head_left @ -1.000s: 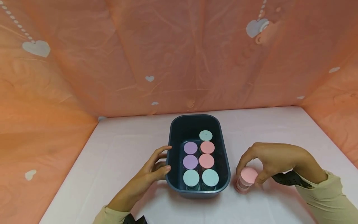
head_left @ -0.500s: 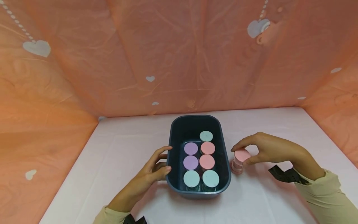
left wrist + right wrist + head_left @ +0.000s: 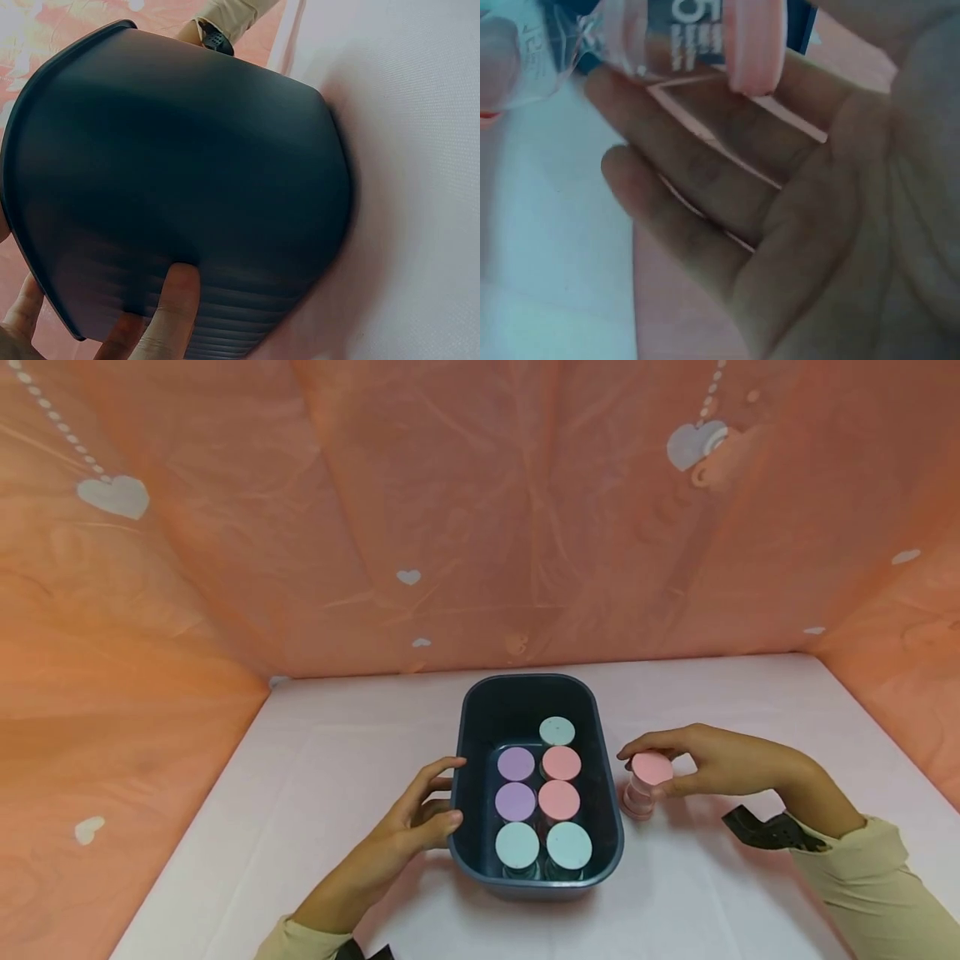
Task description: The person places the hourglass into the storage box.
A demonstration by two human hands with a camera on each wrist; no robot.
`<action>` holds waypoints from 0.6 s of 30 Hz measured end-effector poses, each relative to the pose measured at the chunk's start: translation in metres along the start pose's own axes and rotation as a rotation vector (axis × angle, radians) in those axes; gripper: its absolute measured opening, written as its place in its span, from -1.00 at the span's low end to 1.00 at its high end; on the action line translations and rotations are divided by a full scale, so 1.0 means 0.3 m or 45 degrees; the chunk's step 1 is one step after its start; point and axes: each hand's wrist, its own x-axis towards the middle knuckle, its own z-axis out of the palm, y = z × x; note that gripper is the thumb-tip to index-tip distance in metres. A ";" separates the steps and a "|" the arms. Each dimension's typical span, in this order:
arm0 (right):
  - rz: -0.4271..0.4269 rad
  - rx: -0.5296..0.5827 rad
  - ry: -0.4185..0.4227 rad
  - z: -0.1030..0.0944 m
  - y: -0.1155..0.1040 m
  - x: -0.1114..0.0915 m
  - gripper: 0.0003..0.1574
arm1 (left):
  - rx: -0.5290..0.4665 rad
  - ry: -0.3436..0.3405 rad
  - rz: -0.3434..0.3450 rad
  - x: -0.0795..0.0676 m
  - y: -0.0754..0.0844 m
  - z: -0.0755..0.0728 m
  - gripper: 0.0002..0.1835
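A sand timer (image 3: 651,768) with pink end caps and clear bulbs stands close to the right wall of a dark blue bin. My right hand (image 3: 720,764) pinches its upper part between thumb and fingers. The right wrist view shows the timer's label (image 3: 688,34) with a 5; whether its base touches the table cannot be told. On the bin's other side, my left hand (image 3: 408,818) grips the wall of the bin (image 3: 611,810), with index finger and thumb at the rim. Its fingers (image 3: 174,307) lie against the ribbed outer wall in the left wrist view.
Inside the bin are several upright sand timers: purple caps (image 3: 516,764), pink caps (image 3: 559,800) and pale mint caps (image 3: 568,845). The bin sits on a white-covered table (image 3: 360,718). Orange sheeting (image 3: 480,527) with heart prints encloses the back and sides.
My right hand has moved the pink sand timer left and away from me, closer to the bin, then stayed nearly still. The left hand keeps its place on the bin.
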 end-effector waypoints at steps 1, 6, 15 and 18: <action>-0.011 0.015 -0.003 0.001 0.008 0.000 -0.39 | 0.001 0.001 -0.001 0.000 -0.001 0.001 -0.33; -0.061 0.117 -0.051 0.004 0.041 -0.005 -0.42 | 0.009 0.004 0.006 0.000 -0.001 0.003 -0.34; -0.068 0.241 -0.175 0.011 0.054 -0.009 -0.36 | 0.011 -0.005 0.001 0.002 0.000 0.000 -0.33; -0.085 0.246 -0.173 0.012 0.064 -0.011 -0.33 | 0.012 -0.003 0.005 0.002 -0.002 0.001 -0.33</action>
